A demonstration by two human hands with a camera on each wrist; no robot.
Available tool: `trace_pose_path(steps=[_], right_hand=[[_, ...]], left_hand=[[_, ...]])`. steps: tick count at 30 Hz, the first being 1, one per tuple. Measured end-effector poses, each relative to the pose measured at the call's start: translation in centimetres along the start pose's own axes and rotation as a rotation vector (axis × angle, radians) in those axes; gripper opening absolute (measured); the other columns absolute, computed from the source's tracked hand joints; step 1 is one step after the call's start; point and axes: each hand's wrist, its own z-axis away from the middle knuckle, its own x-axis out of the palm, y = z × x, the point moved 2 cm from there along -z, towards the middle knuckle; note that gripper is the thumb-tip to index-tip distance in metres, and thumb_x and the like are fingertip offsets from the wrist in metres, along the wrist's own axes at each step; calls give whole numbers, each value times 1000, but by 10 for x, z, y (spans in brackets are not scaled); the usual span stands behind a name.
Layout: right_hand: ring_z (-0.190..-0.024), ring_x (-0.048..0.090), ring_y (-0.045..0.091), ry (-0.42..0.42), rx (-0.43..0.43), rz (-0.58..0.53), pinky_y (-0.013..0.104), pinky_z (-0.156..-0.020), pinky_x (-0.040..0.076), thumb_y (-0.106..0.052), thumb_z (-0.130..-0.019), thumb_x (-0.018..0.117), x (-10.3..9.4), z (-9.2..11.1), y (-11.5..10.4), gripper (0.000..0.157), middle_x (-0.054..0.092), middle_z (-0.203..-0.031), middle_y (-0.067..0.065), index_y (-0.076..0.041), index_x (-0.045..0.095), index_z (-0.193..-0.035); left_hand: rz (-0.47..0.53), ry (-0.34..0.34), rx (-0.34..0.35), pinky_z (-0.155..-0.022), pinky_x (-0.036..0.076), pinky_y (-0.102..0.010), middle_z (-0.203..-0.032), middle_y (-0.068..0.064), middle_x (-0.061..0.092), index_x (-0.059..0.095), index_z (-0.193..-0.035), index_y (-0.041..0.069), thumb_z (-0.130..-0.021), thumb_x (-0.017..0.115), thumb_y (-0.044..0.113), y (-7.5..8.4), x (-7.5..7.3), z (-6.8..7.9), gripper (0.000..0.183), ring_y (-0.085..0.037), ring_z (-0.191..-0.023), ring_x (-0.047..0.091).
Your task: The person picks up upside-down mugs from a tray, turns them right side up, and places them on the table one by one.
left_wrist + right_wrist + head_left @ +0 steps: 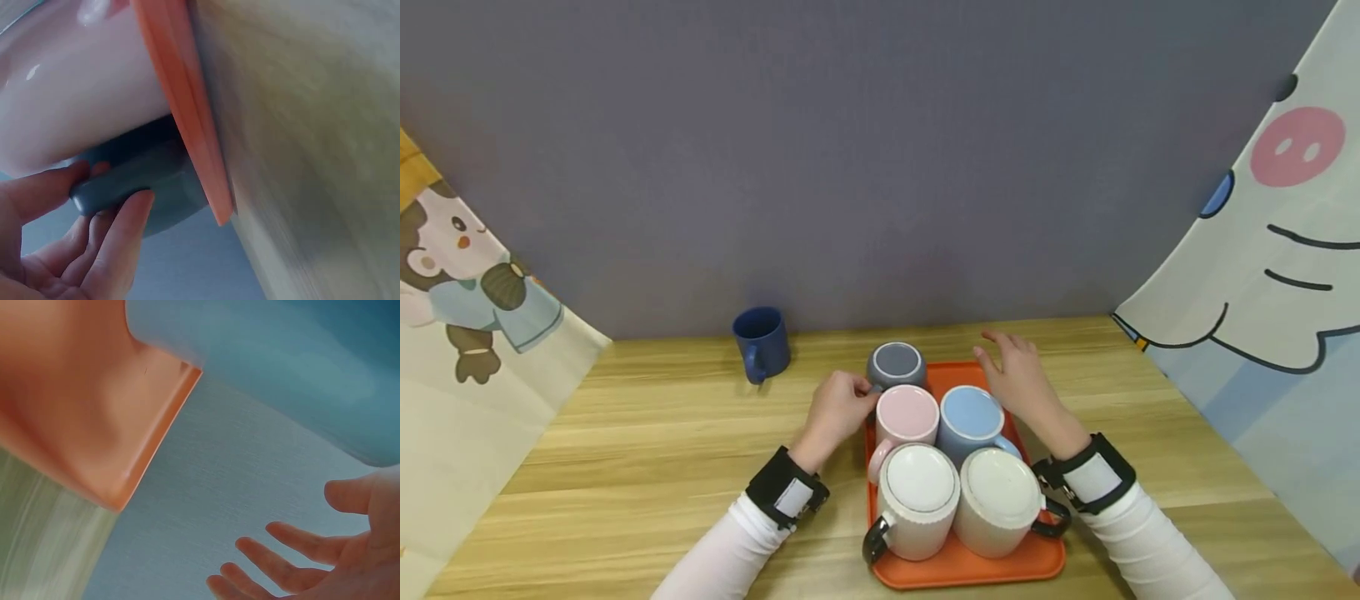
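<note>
The table (647, 467) carries a tray (973, 571) and navy mug (770, 348).

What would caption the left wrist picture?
Fingers pinch a gray mug's handle beside a pink mug and an orange tray.

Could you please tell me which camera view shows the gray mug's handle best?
The left wrist view: the handle appears large and close, pinched by the left hand. The head view shows only a small part; the right wrist view shows none.

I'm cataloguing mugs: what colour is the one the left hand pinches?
A grey upturned mug, clearest in the head view.
</note>
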Motion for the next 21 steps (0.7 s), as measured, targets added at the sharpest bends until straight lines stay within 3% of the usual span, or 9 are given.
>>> trace_pose_path(steps=[6, 15, 21], right_hand=[[-122, 39, 52, 0, -1, 1, 63, -101, 32, -25, -98, 51, -1, 0, -1, 44, 49, -130, 32, 4, 49, -131], [-125, 37, 51, -25, 21, -15, 63, -103, 31, -26, -99, 49, -4, 0, -2, 45, 46, -134, 30, 4, 47, -133], [-127, 34, 52, -31, 24, -29, 64, -103, 30, -27, -100, 47, -10, -2, -6, 47, 44, -136, 31, 4, 45, -135]], left_hand=[[-34, 39, -6, -53, 40, -25, -63, 0, 67, 74, -72, 8, -77, 73, 16, 1, 1, 0, 9, -13, -55, 51], [30, 110, -19, -49, 38, -23, -60, 1, 67, 75, -70, 9, -77, 76, 17, -3, 0, 2, 11, -7, -51, 49], [220, 117, -77, -47, 48, -22, -64, -11, 70, 75, -76, 0, -79, 74, 10, -8, -1, -2, 11, -17, -52, 63]])
